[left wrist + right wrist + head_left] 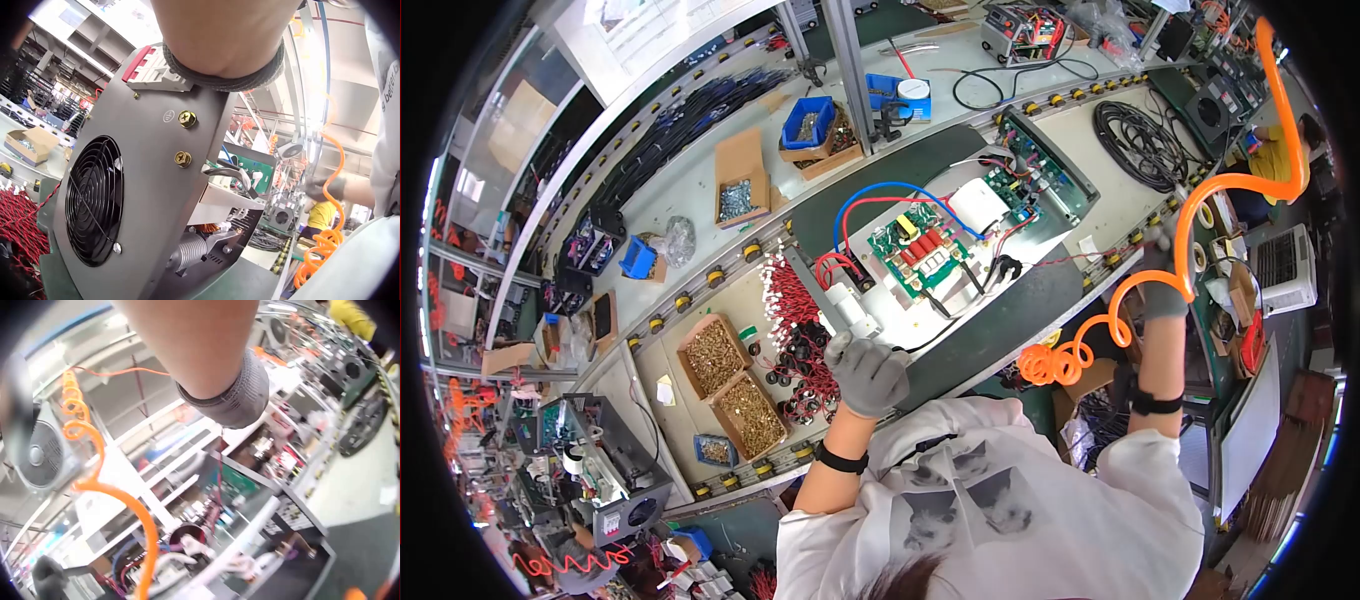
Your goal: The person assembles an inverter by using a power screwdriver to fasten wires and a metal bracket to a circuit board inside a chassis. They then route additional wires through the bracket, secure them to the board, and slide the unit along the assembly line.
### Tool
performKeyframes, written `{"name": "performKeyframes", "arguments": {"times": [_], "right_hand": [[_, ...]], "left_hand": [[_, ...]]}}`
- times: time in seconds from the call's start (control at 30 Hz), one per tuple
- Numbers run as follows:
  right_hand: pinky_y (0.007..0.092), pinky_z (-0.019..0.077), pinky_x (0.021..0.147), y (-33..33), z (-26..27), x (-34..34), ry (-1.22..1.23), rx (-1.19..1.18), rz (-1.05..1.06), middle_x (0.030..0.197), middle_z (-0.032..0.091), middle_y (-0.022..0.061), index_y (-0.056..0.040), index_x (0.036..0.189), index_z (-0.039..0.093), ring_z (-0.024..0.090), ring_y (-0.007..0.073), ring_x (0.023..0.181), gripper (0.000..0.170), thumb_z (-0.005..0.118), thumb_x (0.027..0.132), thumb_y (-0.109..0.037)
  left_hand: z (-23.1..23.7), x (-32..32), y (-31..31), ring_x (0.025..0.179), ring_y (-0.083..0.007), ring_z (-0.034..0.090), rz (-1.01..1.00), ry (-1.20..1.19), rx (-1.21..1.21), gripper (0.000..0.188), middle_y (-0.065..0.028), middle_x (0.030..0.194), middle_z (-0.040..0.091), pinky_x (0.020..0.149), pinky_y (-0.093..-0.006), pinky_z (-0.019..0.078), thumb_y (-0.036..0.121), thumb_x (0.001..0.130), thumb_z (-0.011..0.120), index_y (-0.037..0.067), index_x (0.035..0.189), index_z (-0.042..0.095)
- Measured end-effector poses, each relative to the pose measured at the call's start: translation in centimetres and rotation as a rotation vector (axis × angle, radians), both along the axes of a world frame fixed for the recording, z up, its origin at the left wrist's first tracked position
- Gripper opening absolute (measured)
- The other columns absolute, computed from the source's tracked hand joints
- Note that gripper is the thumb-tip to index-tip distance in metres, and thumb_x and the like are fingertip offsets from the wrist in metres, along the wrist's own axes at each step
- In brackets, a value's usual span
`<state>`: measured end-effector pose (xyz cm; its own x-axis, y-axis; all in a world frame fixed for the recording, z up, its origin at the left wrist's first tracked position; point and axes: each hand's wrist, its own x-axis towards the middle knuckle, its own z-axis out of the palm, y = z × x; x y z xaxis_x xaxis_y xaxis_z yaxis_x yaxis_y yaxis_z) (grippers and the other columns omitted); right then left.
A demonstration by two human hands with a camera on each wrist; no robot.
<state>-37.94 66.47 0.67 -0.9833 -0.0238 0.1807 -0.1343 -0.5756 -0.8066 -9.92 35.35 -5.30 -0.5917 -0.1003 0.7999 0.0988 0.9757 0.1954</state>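
Observation:
My left hand [868,378], in a grey glove, is at the front end of an open grey metal machine case [150,175], its fingers bent by the white breaker [159,72]. That case has a round black fan grille [95,200] and two brass-coloured screws. Inside it sit a green circuit board [920,245] and looped red and blue cables [890,186]. Raised out to the side, my gloved right hand [1165,285] is beside the orange coiled hose [1208,190], which partly crosses it in the head view. Whether it holds anything I cannot tell.
Bundles of red-black wires [792,320] lie beside the case. Cardboard boxes of brass screws [718,357] stand on the near left of the roller line. A coil of black cable [1140,145] is at the far right, and blue bins [808,122] are behind.

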Motion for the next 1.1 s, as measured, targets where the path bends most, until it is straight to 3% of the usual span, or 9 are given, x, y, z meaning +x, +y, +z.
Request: {"name": "performKeyframes", "arguments": {"times": [0.27,0.43,0.57,0.67,0.7,0.8,0.93,1.0,1.1], "right_hand": [[0.021,0.0381,0.066,-12.5,9.8,-0.5,0.245,0.661,0.411,0.097,0.057,0.0039,0.0001,0.117,0.056,0.041,0.0039,0.067,0.029,0.047,0.093,-0.014],[0.0213,0.0454,0.066,-17.9,10.8,-0.8,0.449,0.989,0.477,0.087,0.065,0.003,0.0005,0.109,0.064,0.054,0.006,0.074,0.028,0.059,0.086,-0.014],[0.0268,0.0475,0.066,-20.4,9.1,-2.3,0.618,1.106,0.463,0.086,0.067,0.0062,-0.0026,0.104,0.067,0.059,0.0115,0.071,0.025,0.064,0.082,-0.014],[0.0353,0.0495,0.071,-21.5,7.5,-3.9,1.084,1.494,0.236,0.086,0.065,0.0103,-0.0128,0.091,0.069,0.061,0.0296,0.077,0.016,0.062,0.077,-0.015],[0.0353,0.0495,0.071,-21.6,6.0,-4.9,1.076,1.503,0.24,0.086,0.065,0.0103,-0.0128,0.091,0.069,0.061,0.0296,0.077,0.016,0.062,0.077,-0.015],[0.0375,0.0483,0.078,-21.9,3.7,-6.2,1.048,2.066,0.339,0.096,0.064,0.0059,-0.0162,0.095,0.067,0.061,0.026,0.091,0.017,0.056,0.082,-0.019],[0.0353,0.0483,0.08,-21.4,-1.1,-8.8,0.98,2.195,0.428,0.098,0.062,0.0039,-0.0174,0.092,0.067,0.06,0.0236,0.098,0.016,0.055,0.083,-0.013],[0.035,0.0483,0.078,-20.8,-3.3,-10.2,1.057,2.162,0.406,0.098,0.062,0.0027,-0.0164,0.091,0.067,0.06,0.0232,0.095,0.015,0.056,0.082,-0.013],[0.034,0.0486,0.077,-20.9,-3.4,-10.0,1.07,2.156,0.379,0.1,0.062,-0.0007,-0.018,0.089,0.068,0.06,0.0214,0.094,0.016,0.055,0.081,-0.012]], "left_hand": [[-0.3,0.0,-0.1,0.067,-0.0145,0.049,-0.006,0.004,0.019,0.011,0.0034,0.065,0.049,0.097,-0.0381,0.0293,0.011,0.063,0.059,0.02,0.063,0.053],[-0.7,0.1,-0.2,0.069,-0.0159,0.049,-0.021,0.005,-0.005,0.01,0.0029,0.065,0.045,0.097,-0.0397,0.0296,0.013,0.06,0.056,0.019,0.069,0.055],[-0.6,0.2,-0.2,0.066,-0.0152,0.049,-0.029,0.01,0.007,0.01,0.004,0.063,0.046,0.099,-0.0395,0.0285,0.014,0.062,0.057,0.02,0.07,0.056],[-0.7,0.1,-0.1,0.064,-0.0151,0.047,-0.035,0.012,0.014,0.01,0.0041,0.063,0.045,0.099,-0.04,0.0282,0.012,0.063,0.058,0.02,0.069,0.055],[-0.8,0.1,-0.1,0.064,-0.015,0.046,-0.036,0.023,0.018,0.01,0.0042,0.062,0.045,0.099,-0.04,0.0282,0.011,0.064,0.058,0.02,0.068,0.055],[-0.8,0.0,-0.2,0.064,-0.0142,0.046,-0.032,0.04,0.006,0.011,0.0046,0.062,0.045,0.1,-0.0396,0.0281,0.011,0.064,0.059,0.02,0.067,0.054],[-1.3,-0.1,-0.2,0.064,-0.0138,0.045,-0.029,0.07,0.014,0.012,0.005,0.062,0.044,0.099,-0.0394,0.0286,0.012,0.063,0.06,0.021,0.065,0.053],[-0.9,0.1,-0.4,0.067,-0.012,0.047,-0.038,0.03,-0.016,0.012,0.0055,0.067,0.044,0.083,-0.0363,0.0342,0.017,0.063,0.063,0.021,0.069,0.053],[-1.0,0.2,-0.6,0.069,-0.0122,0.047,-0.064,0.016,-0.027,0.011,0.0054,0.068,0.044,0.083,-0.0355,0.0342,0.018,0.064,0.061,0.022,0.071,0.054]]}}
